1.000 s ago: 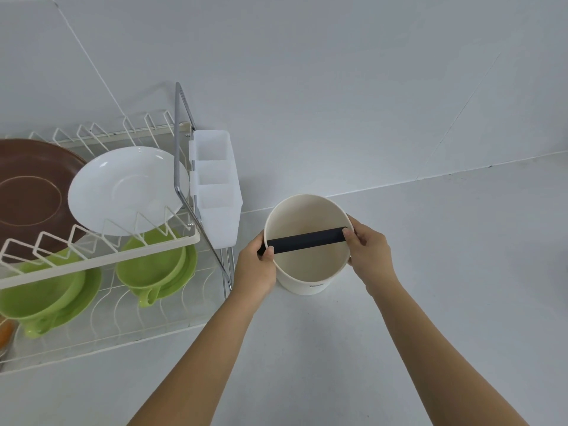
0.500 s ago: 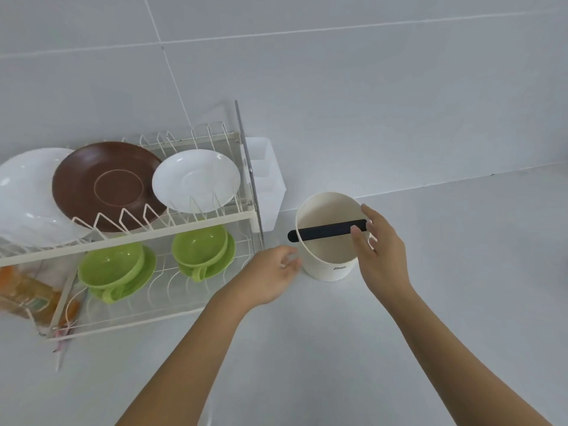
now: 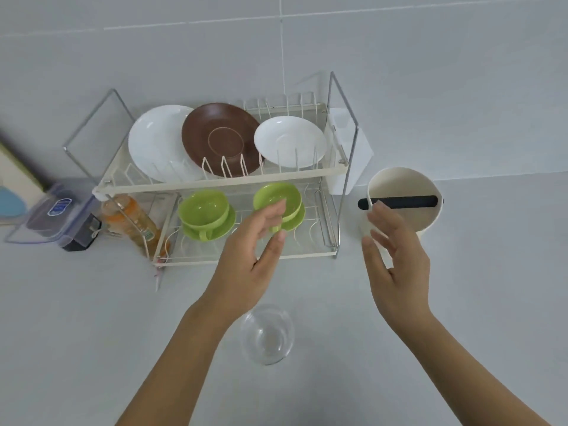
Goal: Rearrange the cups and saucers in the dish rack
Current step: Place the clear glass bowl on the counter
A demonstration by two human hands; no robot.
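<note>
A two-tier wire dish rack point(image 3: 215, 187) stands against the wall. Its upper tier holds a large white plate point(image 3: 153, 142), a brown saucer point(image 3: 219, 138) and a white saucer point(image 3: 290, 141), all standing on edge. On the lower tier sit two green cups on green saucers, the left green cup point(image 3: 204, 210) and the right green cup point(image 3: 278, 199). My left hand point(image 3: 250, 262) is open in front of the right cup, fingers spread, holding nothing. My right hand point(image 3: 396, 265) is open just in front of a cream container point(image 3: 405, 198) with a black bar across its top.
A clear glass bowl point(image 3: 267, 333) sits on the counter between my forearms. A white cutlery holder point(image 3: 347, 155) hangs on the rack's right end. Left of the rack are an orange bottle point(image 3: 132, 219) and a clear plastic box point(image 3: 58, 210).
Both hands have let go of the cream container. My left hand moved left toward the rack's lower tier, and my view pulled back and swung left, showing the whole rack.
</note>
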